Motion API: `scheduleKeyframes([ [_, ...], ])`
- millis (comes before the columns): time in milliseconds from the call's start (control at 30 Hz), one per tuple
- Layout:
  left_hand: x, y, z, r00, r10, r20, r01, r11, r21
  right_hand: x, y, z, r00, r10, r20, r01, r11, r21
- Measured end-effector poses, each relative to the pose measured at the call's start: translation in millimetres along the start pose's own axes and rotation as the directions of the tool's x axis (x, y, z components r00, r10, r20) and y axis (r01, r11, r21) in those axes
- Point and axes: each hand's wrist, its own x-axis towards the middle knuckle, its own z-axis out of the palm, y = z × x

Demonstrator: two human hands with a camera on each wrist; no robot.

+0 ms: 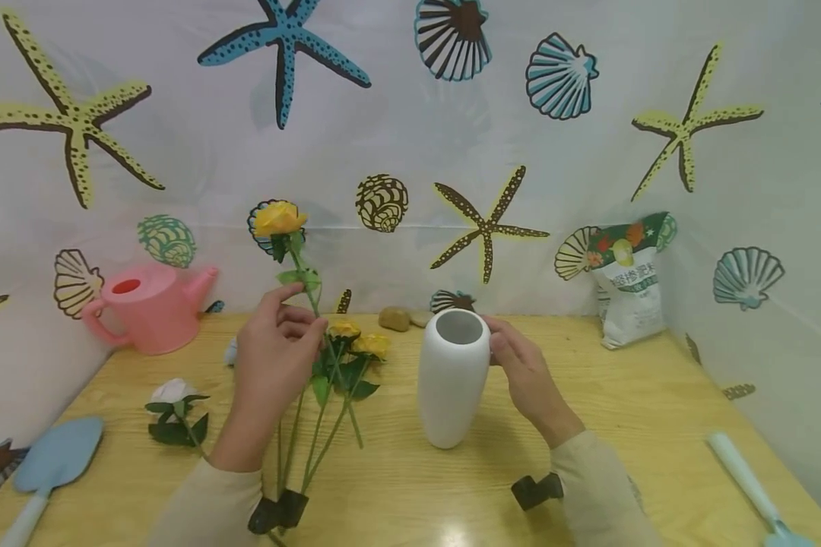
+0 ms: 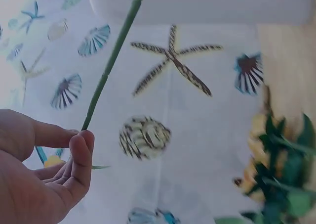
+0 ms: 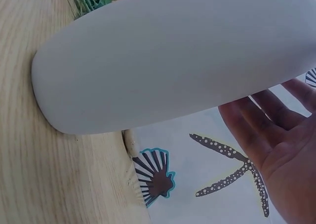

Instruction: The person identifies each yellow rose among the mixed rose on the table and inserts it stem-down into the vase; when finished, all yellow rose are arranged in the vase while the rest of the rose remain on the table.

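Note:
Between thumb and fingers, my left hand (image 1: 277, 372) pinches the green stem of a yellow rose (image 1: 279, 218), bloom upward, above the table. The left wrist view shows that stem (image 2: 109, 66) rising from the pinching fingertips. A tall white vase (image 1: 451, 387) stands on the table to the right of the rose. My right hand (image 1: 528, 376) touches the vase's upper right side; in the right wrist view its fairly straight fingers (image 3: 247, 120) reach partly behind the vase, tips hidden. More yellow roses (image 1: 372, 346) lie on the table beside the left hand.
A white rose (image 1: 173, 391) lies at the left, near a blue trowel (image 1: 61, 456). Behind stands a pink watering can (image 1: 157, 311). Stones (image 1: 394, 319) sit along the back edge. A printed bag (image 1: 632, 300) leans in the back right corner, and a pale-handled tool (image 1: 746, 475) lies front right.

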Motion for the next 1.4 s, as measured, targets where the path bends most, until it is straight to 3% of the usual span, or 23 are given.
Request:
scheduleKeyframes([
  [100, 6.2, 22.5, 10.6, 0.998, 0.067, -0.018, -0.068, 0.992, -0.104, 0.5, -0.3, 0.3, 1.0, 0.006, 0.009, -0.006, 1.0, -0.006],
  [267, 17.9, 51.8, 25.6, 0.979, 0.185, -0.079, -0.2, 0.94, -0.277, 0.3, -0.7, -0.5, 1.0, 0.01, 0.018, -0.01, 1.0, -0.023],
  [533, 33.4, 80.0, 46.8, 0.915, 0.291, -0.279, -0.388, 0.824, -0.413, 0.2, -0.7, -1.9, 1.0, 0.008, 0.015, -0.007, 1.0, -0.025],
  [633, 37.3, 85.1, 51.6, 0.898, 0.299, -0.324, -0.42, 0.804, -0.422, 0.1, -1.0, -1.5, 1.0, 0.006, 0.017, -0.005, 1.0, -0.026],
  [767, 39.0, 85.7, 57.7, 0.893, 0.326, -0.311, -0.43, 0.823, -0.371, 0.0, -1.5, -1.4, 1.0, 0.011, 0.015, -0.011, 0.999, -0.037],
  [967, 31.9, 73.9, 70.2, 0.911, 0.373, -0.177, -0.41, 0.868, -0.281, -0.2, -1.3, -2.4, 1.0, 0.015, 0.017, -0.014, 0.999, -0.048],
  [1167, 21.3, 63.8, 80.5, 0.923, 0.38, -0.065, -0.383, 0.887, -0.259, -0.3, -1.5, -2.7, 1.0, 0.01, 0.016, -0.009, 0.999, -0.044],
  [1400, 9.7, 56.3, 88.4, 0.928, 0.373, 0.007, -0.364, 0.908, -0.207, -0.1, -1.1, -2.0, 1.0, 0.008, 0.017, -0.007, 0.999, -0.034],
])
